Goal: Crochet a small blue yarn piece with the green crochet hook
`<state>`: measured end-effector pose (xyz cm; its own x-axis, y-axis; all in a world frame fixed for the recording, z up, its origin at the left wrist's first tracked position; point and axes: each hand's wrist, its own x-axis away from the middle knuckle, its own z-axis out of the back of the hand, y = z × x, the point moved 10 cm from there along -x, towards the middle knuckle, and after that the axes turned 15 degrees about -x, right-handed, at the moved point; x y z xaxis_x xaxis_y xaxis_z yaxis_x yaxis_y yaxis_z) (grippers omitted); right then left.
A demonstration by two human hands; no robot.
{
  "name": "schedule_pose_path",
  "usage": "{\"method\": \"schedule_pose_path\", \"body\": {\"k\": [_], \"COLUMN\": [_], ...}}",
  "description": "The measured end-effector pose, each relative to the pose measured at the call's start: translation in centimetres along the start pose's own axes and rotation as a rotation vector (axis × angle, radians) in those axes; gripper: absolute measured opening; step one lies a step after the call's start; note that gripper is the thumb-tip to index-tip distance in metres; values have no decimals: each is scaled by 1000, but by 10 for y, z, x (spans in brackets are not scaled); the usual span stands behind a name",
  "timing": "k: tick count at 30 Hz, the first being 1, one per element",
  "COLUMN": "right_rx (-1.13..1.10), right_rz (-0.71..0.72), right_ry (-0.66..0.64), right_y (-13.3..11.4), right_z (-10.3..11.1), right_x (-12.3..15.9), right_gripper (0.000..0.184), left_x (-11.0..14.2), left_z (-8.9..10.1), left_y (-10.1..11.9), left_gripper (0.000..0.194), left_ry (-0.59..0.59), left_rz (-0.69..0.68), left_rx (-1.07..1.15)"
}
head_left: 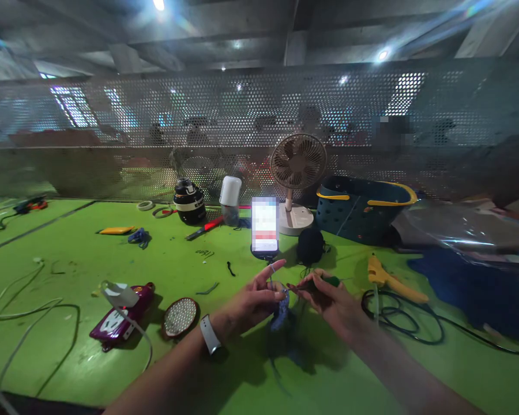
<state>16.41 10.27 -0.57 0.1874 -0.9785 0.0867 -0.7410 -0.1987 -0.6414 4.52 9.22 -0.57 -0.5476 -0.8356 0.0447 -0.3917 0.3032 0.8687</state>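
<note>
My left hand [257,301] pinches a small blue crochet piece [280,318] between thumb and fingers. Its index finger points up and out, with a strand of yarn [271,276] looped around it. Close beside it, my right hand [326,297] is closed on a crochet hook [332,281] with a green handle, its tip directed at the upper edge of the piece. A loose yarn tail hangs below the work. Behind the hands lies a dark ball of yarn [311,246], and a lit phone [265,227] stands upright.
At the back stand a fan [298,164], a dark basket [358,210] with yellow handles, and a black jug [189,202]. To the right, a yellow glue gun [393,281] lies by its coiled cable. On the left are a purple power strip [123,317] and a round studded object [180,317].
</note>
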Motion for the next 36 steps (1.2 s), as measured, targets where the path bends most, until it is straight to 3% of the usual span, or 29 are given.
{"method": "schedule_pose_path", "body": {"k": [9, 31, 36], "right_rx": [74, 198, 174], "right_rz": [32, 72, 45], "right_ry": [-38, -148, -161], "right_y": [-5, -15, -12], "right_z": [-5, -20, -18], "right_x": [3, 9, 9], "right_gripper": [25, 19, 18], "left_x": [-1, 5, 2], "left_z": [-9, -19, -15], "left_y": [1, -10, -8], "left_gripper": [66, 64, 66], "left_ry": [-64, -195, -134], "left_rz": [0, 112, 64], "left_rx": [9, 68, 28]}}
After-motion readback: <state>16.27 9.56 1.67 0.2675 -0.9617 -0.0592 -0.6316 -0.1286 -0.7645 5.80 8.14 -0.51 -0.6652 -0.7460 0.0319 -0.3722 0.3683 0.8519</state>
